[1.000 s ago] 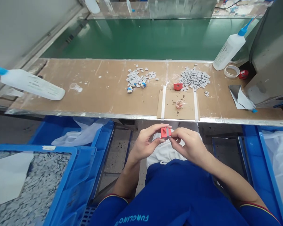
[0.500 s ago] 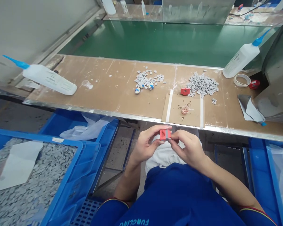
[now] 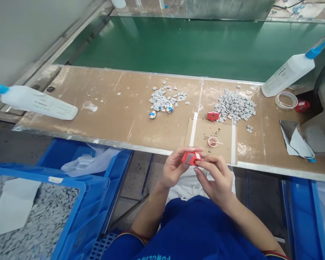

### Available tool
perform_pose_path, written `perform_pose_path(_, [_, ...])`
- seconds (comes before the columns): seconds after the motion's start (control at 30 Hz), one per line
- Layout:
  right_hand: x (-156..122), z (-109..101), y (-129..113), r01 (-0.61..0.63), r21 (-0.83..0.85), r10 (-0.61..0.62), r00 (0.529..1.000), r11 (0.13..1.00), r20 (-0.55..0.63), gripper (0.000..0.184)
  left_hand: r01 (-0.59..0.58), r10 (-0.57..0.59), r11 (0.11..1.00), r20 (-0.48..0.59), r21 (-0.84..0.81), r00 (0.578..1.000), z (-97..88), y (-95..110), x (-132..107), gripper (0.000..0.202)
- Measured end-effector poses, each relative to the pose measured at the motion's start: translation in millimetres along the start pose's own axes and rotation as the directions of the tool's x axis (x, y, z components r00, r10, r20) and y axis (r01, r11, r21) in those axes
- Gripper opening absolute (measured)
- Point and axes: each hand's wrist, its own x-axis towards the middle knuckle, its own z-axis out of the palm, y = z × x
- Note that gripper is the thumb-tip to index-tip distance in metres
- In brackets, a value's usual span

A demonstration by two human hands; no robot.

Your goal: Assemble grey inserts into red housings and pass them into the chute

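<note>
Left hand [image 3: 174,168]: The grip is narrow. Fingers and thumb hold the left side of a red plastic block [image 3: 191,157].

Right hand [image 3: 215,177]: The grip is narrow too. The fingertips press on the right end of the same block, so both hands hold it together.

Block place: It is in the air at the lower middle of the frame, just in front of the tabletop edge and above the white cloth on the person's lap [image 3: 189,184]. A gray strip [image 3: 189,158] lies across its top face.

Tabletop [image 3: 119,108]: Across the middle of the frame there are two piles of small gray pieces, one [image 3: 161,101] left of centre and one [image 3: 235,105] right of centre. Between the piles and the hands lies a cardboard sheet [image 3: 211,144] with a small round cup [image 3: 213,142] on it. A small red block [image 3: 212,116] stands at the sheet's upper edge.

Upper right: A glue bottle with blue nozzle [image 3: 289,74] lies near a tape roll [image 3: 286,100].

Lower left: A blue crate [image 3: 83,202] holds many gray pieces [image 3: 35,231].
</note>
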Motion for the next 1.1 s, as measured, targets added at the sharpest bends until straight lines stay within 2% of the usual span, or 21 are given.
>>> perform_pose_path(0.1, [4, -8, 3, -0.002, -0.069, 0.003, 1.000, 0.998, 0.011, 0.021, -0.050, 0.042, 0.992, 0.066, 0.118, 0.997, -4.4, 3, 11, 0.035])
perform_pose_path(0.2, [4, -14, 8, -0.010, -0.081, 0.014, 0.999, 0.997, 0.047, 0.019, -0.084, 0.067, 0.970, 0.080, 0.226, 0.995, -4.6, 5, 17, 0.037])
perform_pose_path(0.63, [2, -18, 20, -0.038, 0.064, 0.033, 0.996, 0.997, 0.080, 0.013, -0.150, 0.103, 0.904, 0.138, 0.399, 0.985, -0.9, 6, 18, 0.037])
perform_pose_path(0.9, [-1, -18, 16, -0.024, 0.076, 0.020, 0.998, 0.997, 0.055, 0.015, -0.201, 0.137, 0.868, 0.171, 0.455, 0.976, -0.1, 11, 13, 0.041])
perform_pose_path(1.03, [0, -19, 13, -0.001, 0.059, -0.003, 0.998, 0.998, 0.068, 0.017, -0.186, 0.139, 0.878, 0.137, 0.442, 0.981, 1.1, 9, 8, 0.037])
perform_pose_path(1.1, [0, -17, 13, -0.003, 0.063, -0.002, 0.997, 0.998, 0.071, 0.020, -0.182, 0.163, 0.906, 0.081, 0.382, 0.983, 3.2, 4, 5, 0.034])
